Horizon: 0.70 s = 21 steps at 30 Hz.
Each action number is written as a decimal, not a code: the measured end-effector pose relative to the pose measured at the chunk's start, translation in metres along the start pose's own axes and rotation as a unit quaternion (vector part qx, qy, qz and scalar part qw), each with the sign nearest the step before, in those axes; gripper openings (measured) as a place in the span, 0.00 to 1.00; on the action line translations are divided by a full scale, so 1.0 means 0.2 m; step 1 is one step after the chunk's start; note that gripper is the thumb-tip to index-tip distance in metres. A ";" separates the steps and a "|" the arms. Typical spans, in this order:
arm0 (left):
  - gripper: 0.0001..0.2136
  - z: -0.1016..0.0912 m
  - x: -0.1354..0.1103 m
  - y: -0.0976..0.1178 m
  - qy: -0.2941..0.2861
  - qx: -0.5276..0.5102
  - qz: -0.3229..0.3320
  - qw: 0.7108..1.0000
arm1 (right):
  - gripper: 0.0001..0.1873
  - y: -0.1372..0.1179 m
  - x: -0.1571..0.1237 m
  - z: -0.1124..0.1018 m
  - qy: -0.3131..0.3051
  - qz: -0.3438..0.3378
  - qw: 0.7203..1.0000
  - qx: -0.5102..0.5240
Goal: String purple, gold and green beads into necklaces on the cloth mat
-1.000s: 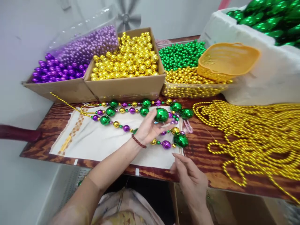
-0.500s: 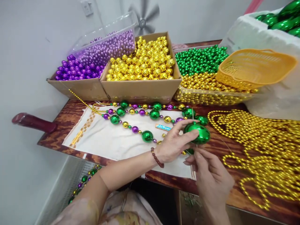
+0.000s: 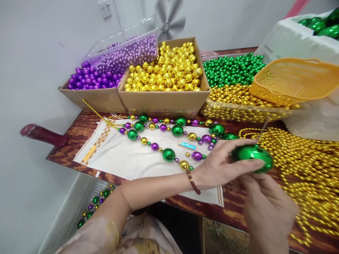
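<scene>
- A bare right hand [image 3: 267,201] is being held close under a big shiny green egg-shaped bead [image 3: 253,157]. Its fingertips are being brought near each other, but what is being pinched cannot be told, because the tips are partly hidden.
- The bead is being gripped by the left hand [image 3: 225,165], with the thumb laid across the front and the fingers set over the top. It is being held on its side, past the cloth's right end, likely so that both hands can get at it.
- A thin pale stick-like thing [image 3: 265,127] is being seen poking up behind the bead; whether it is passing through the bead cannot be told.
- A flat white cloth [image 3: 148,160] is being spread on a dark streaky wooden table [image 3: 76,128], maybe so that round things are being stopped from rolling.
- Long strings of green, purple and gold shiny round beads [image 3: 168,154] are being laid out side by side there, perhaps so that they are not being tangled.
- Thin gold bead chains [image 3: 309,176] are being heaped on the right, seemingly within easy reach.
- Loose gold balls are being held in by a brown cardboard box [image 3: 164,102] at the back.
</scene>
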<state>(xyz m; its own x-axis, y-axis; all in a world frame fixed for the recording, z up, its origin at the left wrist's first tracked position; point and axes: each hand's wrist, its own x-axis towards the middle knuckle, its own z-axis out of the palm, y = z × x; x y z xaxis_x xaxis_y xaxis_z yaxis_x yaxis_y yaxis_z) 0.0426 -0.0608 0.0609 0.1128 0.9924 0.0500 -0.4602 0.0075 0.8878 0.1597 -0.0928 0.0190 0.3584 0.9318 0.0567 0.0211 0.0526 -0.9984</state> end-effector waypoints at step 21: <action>0.13 -0.41 -0.18 -0.07 -0.092 0.352 -0.075 0.929 | 0.07 -0.25 0.38 -0.25 0.130 -0.130 0.972 0.145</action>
<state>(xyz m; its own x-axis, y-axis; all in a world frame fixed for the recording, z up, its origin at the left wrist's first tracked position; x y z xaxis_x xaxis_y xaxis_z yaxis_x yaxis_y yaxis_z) -0.0276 -0.0869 0.0080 0.3080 0.9482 -0.0775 0.2546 -0.0037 0.9670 0.2332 -0.0427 0.0741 0.6006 0.7536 0.2672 -0.1084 0.4079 -0.9066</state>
